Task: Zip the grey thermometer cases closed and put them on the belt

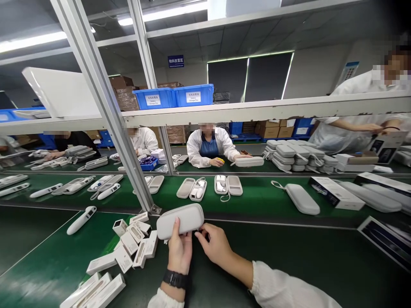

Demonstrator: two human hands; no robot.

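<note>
My left hand grips a light grey zip-up carrying case, thumb on its lid and fingers beneath. The case is closed and held raised over the green bench. At its lower right corner, my right hand is closed in a pinch on the zipper pull, which the fingers mostly hide. Left of the case lies a loose pile of small white boxes, some with cut-out windows. Farther left is a white handheld device.
Beyond my bench, a green conveyor belt carries open cases, a closed case and white boxes. A metal post rises at left. Across the belt, a co-worker sits beside stacked cases. Blue bins stand on the shelf.
</note>
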